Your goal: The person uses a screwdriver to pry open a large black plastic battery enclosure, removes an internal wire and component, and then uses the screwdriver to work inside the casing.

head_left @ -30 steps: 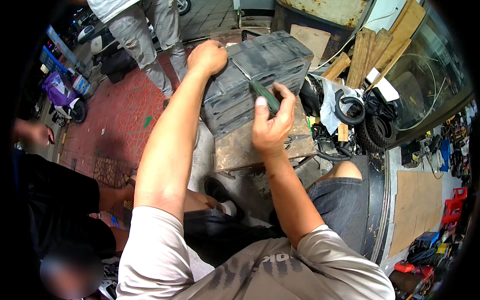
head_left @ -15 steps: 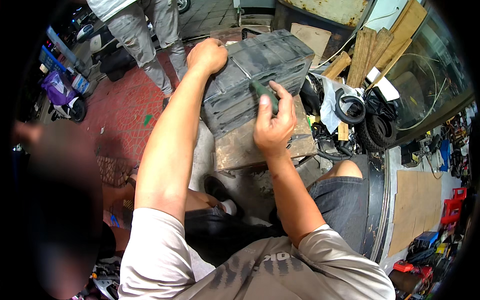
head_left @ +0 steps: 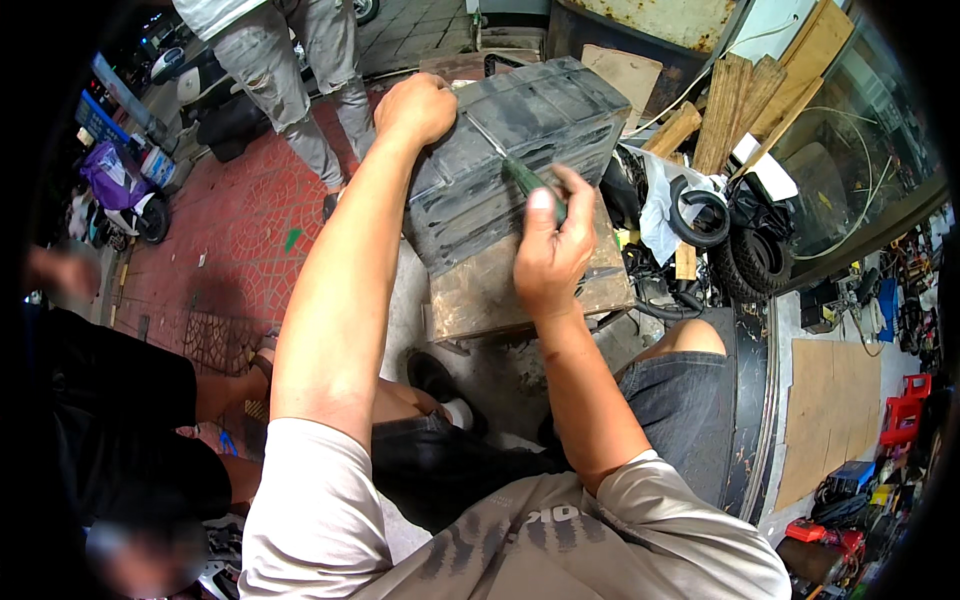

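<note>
A dusty black box-shaped case (head_left: 460, 205) with ribbed sides, like a battery case, lies on a worn wooden stool or crate (head_left: 480, 300) before my knees. My right hand (head_left: 555, 250) holds a screwdriver (head_left: 525, 178) by its green handle, the thumb along it and the fingers loosely curled. The metal shaft points up and left, its tip at the groove along the case's top. My left hand (head_left: 418, 108) is closed at the upper left end of the case, knuckles up. Its fingertips and whatever they grip are hidden.
Wood planks (head_left: 722, 115), small black tyres (head_left: 752, 265) and a plastic bag (head_left: 655, 215) are heaped right of the case. Someone in torn grey jeans (head_left: 290, 80) stands at the far left. Another person in black shorts (head_left: 150, 410) is close on my left.
My right hand has shifted slightly right and its fingers have moved on the screwdriver handle. My left hand and the case stay put. The person at my left has moved back.
</note>
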Action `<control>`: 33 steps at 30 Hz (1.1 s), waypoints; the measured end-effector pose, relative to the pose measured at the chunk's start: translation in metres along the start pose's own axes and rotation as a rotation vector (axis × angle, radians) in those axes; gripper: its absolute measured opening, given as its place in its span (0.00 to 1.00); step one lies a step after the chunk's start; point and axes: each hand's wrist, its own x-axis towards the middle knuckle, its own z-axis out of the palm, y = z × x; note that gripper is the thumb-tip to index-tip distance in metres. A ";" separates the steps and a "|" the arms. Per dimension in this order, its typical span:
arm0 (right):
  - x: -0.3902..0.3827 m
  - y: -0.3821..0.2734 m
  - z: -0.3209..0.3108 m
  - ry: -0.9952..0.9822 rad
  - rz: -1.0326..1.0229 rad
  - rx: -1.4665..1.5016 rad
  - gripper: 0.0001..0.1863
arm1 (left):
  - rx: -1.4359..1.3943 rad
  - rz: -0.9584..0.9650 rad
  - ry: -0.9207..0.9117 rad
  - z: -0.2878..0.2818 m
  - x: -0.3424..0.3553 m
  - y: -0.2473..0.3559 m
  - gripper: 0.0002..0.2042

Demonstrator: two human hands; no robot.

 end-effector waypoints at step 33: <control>-0.002 0.007 -0.001 -0.017 -0.101 -0.078 0.21 | -0.053 0.003 0.018 0.006 0.004 -0.007 0.21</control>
